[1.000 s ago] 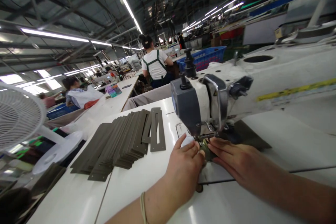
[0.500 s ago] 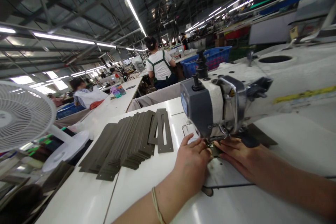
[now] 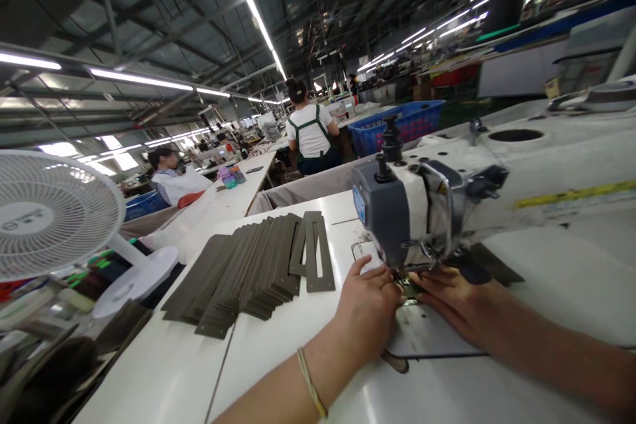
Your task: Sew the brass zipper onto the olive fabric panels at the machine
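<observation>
Watching from my end, I judge the work to be partway through: a small, olive-green, flat piece (image 3: 410, 289) sits beneath the needle area of the grey-and-white sewing machine (image 3: 390, 218), not yet free of it. My left hand (image 3: 368, 311) is half curled, index finger raised, its other fingertips at the piece's near side; my right hand (image 3: 462, 301) lies flatter, fingers stretched towards the needle. I cannot tell whether either pinches it. On the glossy white worktop (image 3: 283, 358), a fanned stack of dark olive, thin, flat panels (image 3: 248, 268) lies to the left, one slotted rectangular panel (image 3: 311, 258) at its right end; whether these are finished or waiting, I cannot say. The piece looks smooth and dull, mostly hidden by fingers and machine.
</observation>
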The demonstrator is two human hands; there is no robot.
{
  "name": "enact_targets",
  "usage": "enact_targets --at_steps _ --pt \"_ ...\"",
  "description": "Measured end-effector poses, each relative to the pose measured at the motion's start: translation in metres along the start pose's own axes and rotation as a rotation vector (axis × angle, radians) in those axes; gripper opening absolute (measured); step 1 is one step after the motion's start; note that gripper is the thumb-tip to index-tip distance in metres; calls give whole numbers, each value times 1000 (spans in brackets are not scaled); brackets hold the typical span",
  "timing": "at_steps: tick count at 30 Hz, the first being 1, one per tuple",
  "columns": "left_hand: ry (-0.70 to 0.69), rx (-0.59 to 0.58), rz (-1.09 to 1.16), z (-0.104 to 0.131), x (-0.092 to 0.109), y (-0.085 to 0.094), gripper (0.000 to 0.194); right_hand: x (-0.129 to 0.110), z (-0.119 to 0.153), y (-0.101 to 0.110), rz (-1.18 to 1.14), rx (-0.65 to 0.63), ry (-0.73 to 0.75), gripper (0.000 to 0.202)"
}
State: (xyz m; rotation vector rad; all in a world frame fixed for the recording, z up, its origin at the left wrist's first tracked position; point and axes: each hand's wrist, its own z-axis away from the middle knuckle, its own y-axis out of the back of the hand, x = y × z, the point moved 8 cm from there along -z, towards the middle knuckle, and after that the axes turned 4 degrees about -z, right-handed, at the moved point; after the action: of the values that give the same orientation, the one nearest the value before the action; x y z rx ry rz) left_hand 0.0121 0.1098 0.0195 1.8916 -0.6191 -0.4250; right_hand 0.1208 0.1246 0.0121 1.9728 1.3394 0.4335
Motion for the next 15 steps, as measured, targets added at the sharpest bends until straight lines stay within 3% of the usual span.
enact_targets --at_steps 5,9,11,13,15 --pt "33 35 25 0 -8 -2 9 8 3 1 3 9 -22 24" --pt "73 64 20 6 -3 8 8 30 6 27 118 1 -4 23" --pt "52 109 27 11 15 17 6 29 12 47 242 55 41 24" --pt "-34 134 62 15 43 24 26 14 27 60 280 107 53 26" --pt "-142 102 92 18 70 23 47 -6 51 60 150 94 -48 24"
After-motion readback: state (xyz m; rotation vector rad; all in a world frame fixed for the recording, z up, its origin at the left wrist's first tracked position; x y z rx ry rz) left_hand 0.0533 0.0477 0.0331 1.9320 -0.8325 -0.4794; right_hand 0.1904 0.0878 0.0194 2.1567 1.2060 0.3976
